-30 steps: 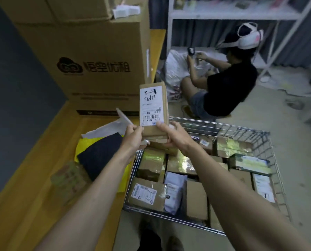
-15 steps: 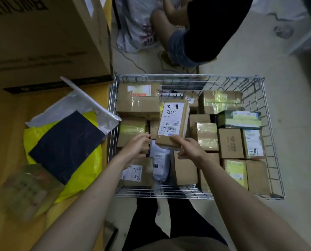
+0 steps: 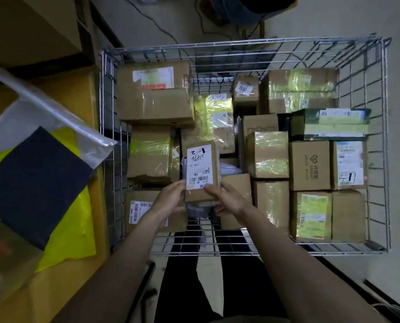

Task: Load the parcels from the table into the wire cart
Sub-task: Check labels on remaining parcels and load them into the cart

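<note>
**Two hands, one labelled parcel**

One small parcel [image 3: 202, 170] is being held over the wire cart [image 3: 384, 145], pinched at its near end by the left hand [image 3: 171, 202] and right hand [image 3: 229, 200]. Its white label is showing a barcode and handwritten "2" marks.

- Lower end of small labelled parcel [image 3: 202, 170], covered by fingers of both hands.
- Clear plastic bag [image 3: 26, 110] and counter [image 3: 77, 94], cut off at left edge.
- Blurred packet [image 3: 5, 259] at lower left; print unreadable.
- Handwriting on far parcels, too small to read.
</note>
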